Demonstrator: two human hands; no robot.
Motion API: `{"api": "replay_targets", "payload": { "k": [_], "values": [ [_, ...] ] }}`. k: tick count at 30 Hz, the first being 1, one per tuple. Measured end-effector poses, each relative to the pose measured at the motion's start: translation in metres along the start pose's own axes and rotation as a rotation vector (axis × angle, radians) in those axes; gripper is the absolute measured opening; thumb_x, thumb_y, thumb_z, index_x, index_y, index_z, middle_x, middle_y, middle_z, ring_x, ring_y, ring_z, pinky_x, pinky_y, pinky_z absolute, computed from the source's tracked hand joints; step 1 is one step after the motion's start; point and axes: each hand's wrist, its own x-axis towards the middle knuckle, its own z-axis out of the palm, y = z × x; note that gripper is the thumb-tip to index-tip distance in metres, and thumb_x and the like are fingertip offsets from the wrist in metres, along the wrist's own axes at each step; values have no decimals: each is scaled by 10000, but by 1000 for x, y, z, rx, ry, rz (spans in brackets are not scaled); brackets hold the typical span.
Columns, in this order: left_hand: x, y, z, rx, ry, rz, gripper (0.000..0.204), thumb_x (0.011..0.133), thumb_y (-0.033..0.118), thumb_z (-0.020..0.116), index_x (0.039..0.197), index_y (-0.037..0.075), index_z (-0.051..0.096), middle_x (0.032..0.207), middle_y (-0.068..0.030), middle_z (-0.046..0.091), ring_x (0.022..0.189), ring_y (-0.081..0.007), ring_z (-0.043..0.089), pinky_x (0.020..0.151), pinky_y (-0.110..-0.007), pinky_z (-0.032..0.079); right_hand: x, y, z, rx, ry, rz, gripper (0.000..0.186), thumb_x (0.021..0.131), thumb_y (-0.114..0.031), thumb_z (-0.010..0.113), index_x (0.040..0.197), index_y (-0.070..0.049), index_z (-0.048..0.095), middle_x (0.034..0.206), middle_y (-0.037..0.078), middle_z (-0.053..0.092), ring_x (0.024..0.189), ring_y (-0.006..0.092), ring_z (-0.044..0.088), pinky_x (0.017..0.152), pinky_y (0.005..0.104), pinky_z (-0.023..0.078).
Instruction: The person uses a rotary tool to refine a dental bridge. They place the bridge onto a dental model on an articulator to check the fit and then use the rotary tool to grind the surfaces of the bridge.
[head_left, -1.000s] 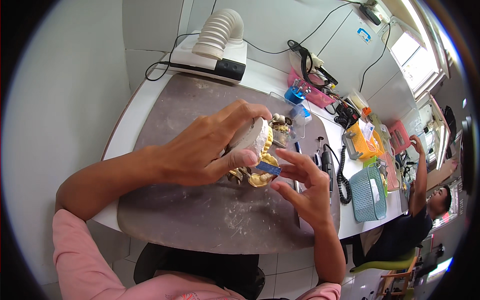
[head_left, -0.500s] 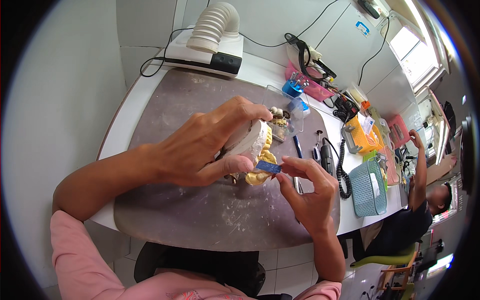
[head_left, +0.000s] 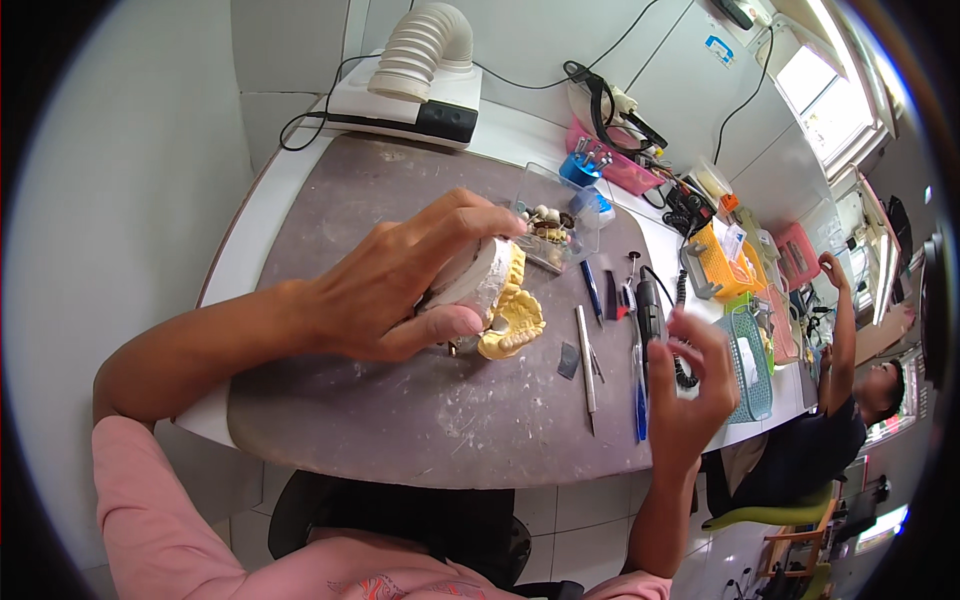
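Note:
My left hand (head_left: pixel 400 275) grips a dental plaster model (head_left: pixel 470 282) by its white base, thumb on the near side and fingers over the top. Yellow tooth arches (head_left: pixel 515 322) face right, with a horseshoe-shaped one lowest. My right hand (head_left: pixel 692 385) is raised at the table's right side, thumb and fingers apart and slightly blurred; I see nothing in it. Nearest to it is a black handpiece (head_left: pixel 650 308) with a coiled cord, partly behind the fingers. On the mat, between the model and a silver knife-like tool (head_left: pixel 586 375), lies a small dark square piece (head_left: pixel 568 361).
Behind the model stands a clear box (head_left: pixel 548 225) of small polishing parts. Pens and a blue-handled brush (head_left: pixel 640 400) lie to the right. Further right are a teal basket (head_left: pixel 745 375) and yellow basket (head_left: pixel 722 265). A white hose unit (head_left: pixel 420 90) stands at the back; another person (head_left: pixel 815 450) sits right.
My right hand has moved right, away from the model, and the blue strip it pinched is no longer in view between its fingers. The left hand still holds the model, shifted slightly left in view.

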Motion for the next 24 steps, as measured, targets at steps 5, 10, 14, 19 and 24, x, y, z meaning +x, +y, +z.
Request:
{"api": "replay_targets", "payload": {
  "k": [5,10,14,19,24],
  "values": [
    [3,6,-7,-22,-86,-80,623,976,467,527,1406,33,405,1272,-222,528,1117,-362,585,963,-436,465,-15,-33,7,119,-243,-35,429,789,-156,835,1158,-2,679,1055,173,698,889,245,693,644,299,569],
    [15,8,-3,-83,-66,-147,628,984,507,527,1401,42,455,1297,-190,552,1159,-291,573,982,-401,453,6,-34,49,-22,-545,-70,712,756,-470,831,1231,20,629,1076,181,673,1044,336,618,890,401,513],
    [23,17,-8,-240,-111,-388,647,989,552,530,1417,70,473,1242,-140,589,1171,-222,556,983,-386,449,10,-34,69,85,-642,122,660,767,-426,834,1201,30,637,1077,182,699,1046,326,639,919,406,494],
    [20,15,-5,-410,-141,-520,635,1011,553,496,1439,85,461,1207,-108,596,1106,-167,576,937,-329,504,3,-31,76,525,-586,330,523,769,-247,854,1175,30,675,977,132,754,895,223,723,823,338,554],
    [19,12,6,-561,-134,-584,623,1035,548,452,1347,15,535,1115,-97,644,989,-139,593,873,-303,494,4,-36,69,677,-548,316,490,782,-153,843,1208,26,681,986,110,766,911,156,729,858,310,565]
  ]
}}
